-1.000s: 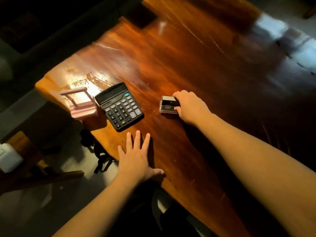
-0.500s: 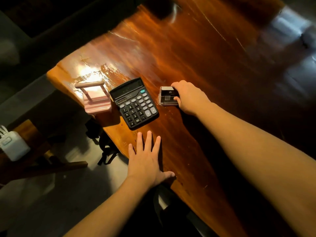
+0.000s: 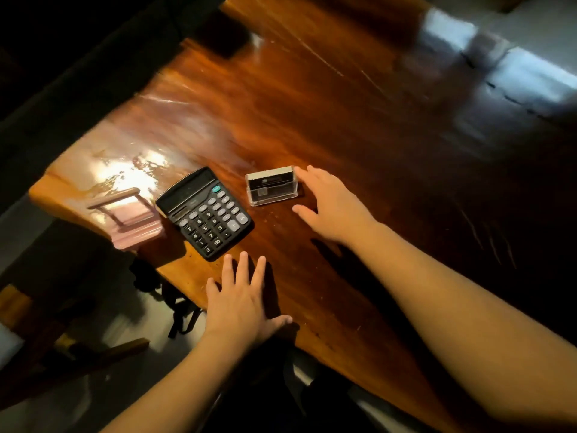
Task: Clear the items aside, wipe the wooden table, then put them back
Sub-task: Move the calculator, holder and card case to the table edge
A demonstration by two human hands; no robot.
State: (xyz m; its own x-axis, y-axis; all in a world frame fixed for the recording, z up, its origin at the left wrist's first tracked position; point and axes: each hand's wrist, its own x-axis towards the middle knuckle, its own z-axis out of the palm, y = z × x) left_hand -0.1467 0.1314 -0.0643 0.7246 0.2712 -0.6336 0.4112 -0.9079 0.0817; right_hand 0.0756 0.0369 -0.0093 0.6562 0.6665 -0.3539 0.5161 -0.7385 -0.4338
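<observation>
A black calculator point(image 3: 204, 212) lies near the left end of the glossy wooden table point(image 3: 327, 126). To its right stands a small clear plastic card holder point(image 3: 271, 185) with dark cards inside. At the table's left corner sits a pink phone stand point(image 3: 129, 218). My right hand point(image 3: 331, 204) hovers just right of the card holder, fingers spread, fingertips close to its right end but not gripping it. My left hand point(image 3: 242, 303) rests flat on the near table edge below the calculator, fingers apart and holding nothing.
The table's near edge runs diagonally from the left corner down to the lower right. A dark object point(image 3: 223, 37) sits at the far edge. Below the left corner are a dark bag with straps point(image 3: 175, 310) and wooden furniture point(image 3: 62, 339) on the floor.
My right hand has let go of the card holder and opened, drawing back to its right. The holder now stands with its long side to me. My left hand stays flat.
</observation>
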